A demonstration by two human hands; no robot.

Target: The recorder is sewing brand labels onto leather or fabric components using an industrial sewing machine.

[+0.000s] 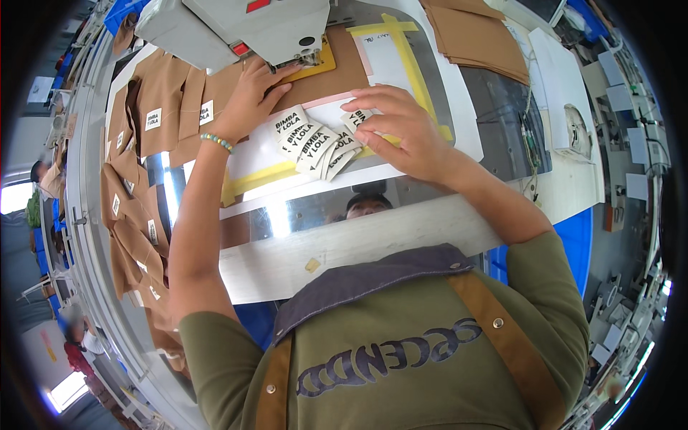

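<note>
My left hand lies with its fingers stretched out on a brown fabric panel, fingertips close to the presser foot of a sewing machine. A beaded bracelet circles that wrist. Under the machine head, a yellow plate shows beside the foot. My right hand pinches a white printed label between fingers and thumb, partly hidden by them. Just left of it, a fanned pile of white labels rests on the white work surface.
Brown pieces with sewn-on labels, joined by threads, hang over the left side. A stack of brown panels sits at the back right. Yellow tape borders the work area. A blue bin stands below the table at right.
</note>
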